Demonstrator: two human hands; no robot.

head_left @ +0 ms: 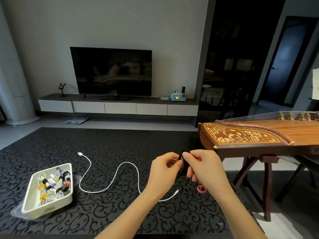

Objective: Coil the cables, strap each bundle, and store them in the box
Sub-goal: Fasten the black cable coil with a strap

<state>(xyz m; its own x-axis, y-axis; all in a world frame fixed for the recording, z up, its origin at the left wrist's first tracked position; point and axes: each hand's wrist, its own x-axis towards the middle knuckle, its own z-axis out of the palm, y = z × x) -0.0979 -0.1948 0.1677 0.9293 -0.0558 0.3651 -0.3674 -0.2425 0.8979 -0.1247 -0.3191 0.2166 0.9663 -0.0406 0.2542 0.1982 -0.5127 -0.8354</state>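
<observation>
Desk (120,213): box (51,206) holds several strapped bundles (51,185), one white cable (127,162) lies uncoiled, left hand (164,171) and right hand (205,166) both pinch black strap (180,157), so probably nearly done.

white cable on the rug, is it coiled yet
No, the white cable lies loose in a wavy line across the rug beside the box, while the left hand and right hand pinch a black strap.

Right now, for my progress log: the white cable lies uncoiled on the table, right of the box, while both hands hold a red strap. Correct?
No. In the head view the left hand and right hand pinch a black strap; the red strap lies on the table. The white cable is uncoiled, right of the box.
</observation>
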